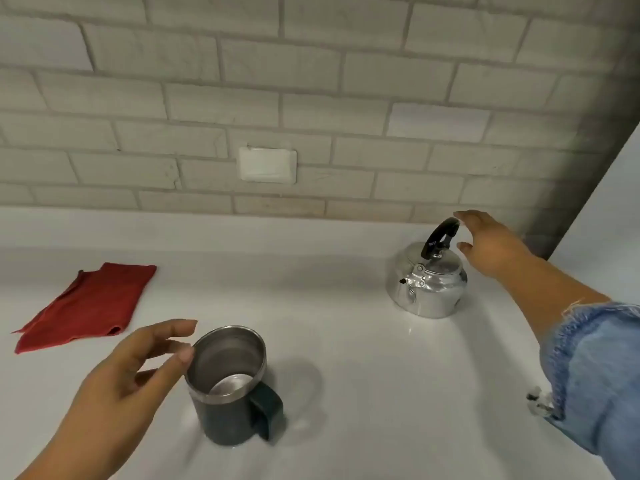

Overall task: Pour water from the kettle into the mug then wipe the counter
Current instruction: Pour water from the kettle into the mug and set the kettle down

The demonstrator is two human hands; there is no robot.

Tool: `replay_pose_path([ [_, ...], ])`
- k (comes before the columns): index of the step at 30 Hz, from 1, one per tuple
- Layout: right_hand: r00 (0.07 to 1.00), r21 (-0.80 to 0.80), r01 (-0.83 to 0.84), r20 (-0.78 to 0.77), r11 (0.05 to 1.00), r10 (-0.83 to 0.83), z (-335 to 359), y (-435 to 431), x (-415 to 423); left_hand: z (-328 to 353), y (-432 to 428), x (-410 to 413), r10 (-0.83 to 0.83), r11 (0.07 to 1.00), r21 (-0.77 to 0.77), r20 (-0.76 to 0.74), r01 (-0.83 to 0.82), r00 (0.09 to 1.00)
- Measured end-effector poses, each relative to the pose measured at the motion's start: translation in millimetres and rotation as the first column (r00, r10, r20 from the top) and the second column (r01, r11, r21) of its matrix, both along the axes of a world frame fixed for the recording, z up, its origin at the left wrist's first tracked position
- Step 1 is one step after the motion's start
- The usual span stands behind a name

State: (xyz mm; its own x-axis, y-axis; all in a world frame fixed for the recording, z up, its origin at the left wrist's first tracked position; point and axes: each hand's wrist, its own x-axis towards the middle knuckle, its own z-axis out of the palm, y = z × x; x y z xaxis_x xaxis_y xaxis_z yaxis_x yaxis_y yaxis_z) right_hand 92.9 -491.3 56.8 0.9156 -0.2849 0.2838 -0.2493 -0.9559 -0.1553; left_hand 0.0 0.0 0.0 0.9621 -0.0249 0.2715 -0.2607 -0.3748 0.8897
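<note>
Counter (346, 341): white, glossy; spans the frame from the left edge to the lower right.
Rear edge: the counter meets a pale brick wall (311, 81) across the upper middle of the frame; a white wall plate (266, 165) sits just above the joint, centre.
Right edge: a grey corner strip (568, 216) runs diagonally down the upper right and ends behind the kettle.
Open room: a bare stretch of counter lies between mug and kettle, and another between cloth and kettle.
Kettle (429, 292): right of centre, near the wall; polished metal, rounded body, lid on.
Kettle handle (440, 237): black, standing upright over the lid, its arc tilted toward the upper right. Spout direction cannot be confirmed.
Mug (221, 420): lower centre, upright, mouth up; dark outer wall, steel rim band, steel interior with a bright bottom showing.
Mug handle (270, 410): points to the lower right of the frame.
Cloth (90, 306): red, folded, flat at the left middle; long axis runs lower left to upper right. Well apart from the mug.
Left hand (128, 386): lower left; fingers spread and loosely extended, gripping nothing. One fingertip lies at the mug rim's left side; contact cannot be confirmed.
Right hand (491, 244): just right of the kettle handle; fingers extended above its top, thumb lower, not closed on it.
Sleeve (595, 375): frayed blue denim, right edge.
</note>
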Motion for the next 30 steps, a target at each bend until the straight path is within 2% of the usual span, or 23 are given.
replay_pose_path([
  [2, 0.998, -0.030, -0.042, -0.037, 0.999, 0.041, 1, -1, 6, -7, -3, 2, -0.054, 0.997, -0.058, -0.101, 0.048, 0.993],
  [5, 0.994, -0.022, -0.083, -0.079, 0.996, 0.081, -2, -2, 20, -14, -9, -2, -0.106, 0.994, -0.036, -0.148, 0.102, 0.983],
  [12, 0.995, 0.004, -0.063, -0.082, 0.998, 0.063, -3, 2, 39, -17, -16, -5, -0.036, 0.996, 0.083, -0.064, 0.042, 0.997],
  [18, 0.982, -0.115, -0.117, -0.159, 0.986, 0.098, 8, 1, 39, -18, -13, -4, -0.030, 0.990, 0.135, -0.046, 0.036, 0.998],
  [25, 0.969, -0.192, -0.134, -0.231, 0.972, 0.088, 18, 7, 34, -22, -6, -8, 0.008, 0.999, 0.050, 0.006, -0.008, 1.000],
  [30, 0.956, -0.157, -0.137, -0.279, 0.978, 0.089, 24, 14, 24, -22, -6, -11, 0.019, 0.999, 0.032, 0.028, -0.020, 0.999],
])
